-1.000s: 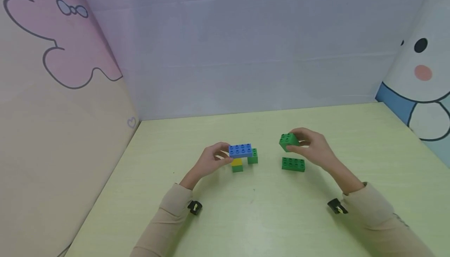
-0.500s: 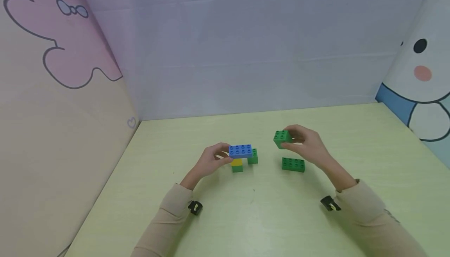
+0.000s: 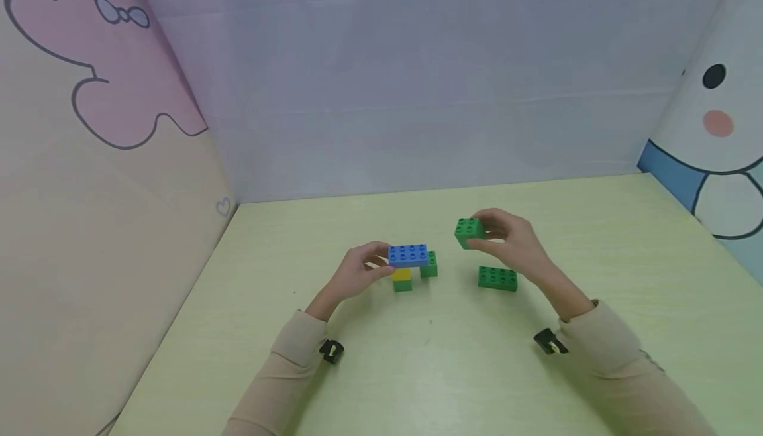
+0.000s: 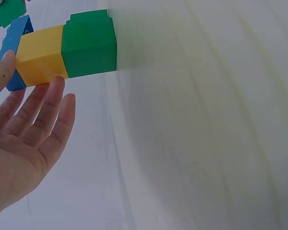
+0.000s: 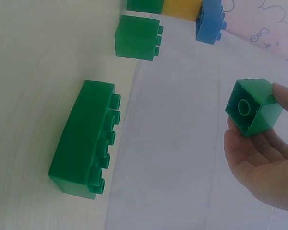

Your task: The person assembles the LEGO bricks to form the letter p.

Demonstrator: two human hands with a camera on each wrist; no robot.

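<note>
My left hand (image 3: 354, 273) pinches the end of a long blue toy brick (image 3: 408, 256) between thumb and fingers. Under the blue brick sits a yellow brick (image 4: 41, 55), stacked on a green brick (image 4: 89, 50) that stands on the table. Off to the right, my right hand (image 3: 512, 244) holds a small green brick (image 3: 469, 232) in the air, studs up. Its hollow underside shows in the right wrist view. Below that hand a long dark green brick (image 3: 497, 278) lies on the table, studs up.
Another green brick (image 3: 430, 265) stands just behind and right of the stack, partly hidden by the blue brick. The pale table (image 3: 429, 370) ends at a light cloth backdrop (image 3: 417, 91), with printed panels at both sides.
My right hand has carried the small green brick leftward and slightly up, closer to the stack. My left hand stays on the blue brick, and the bricks on the table have not moved.
</note>
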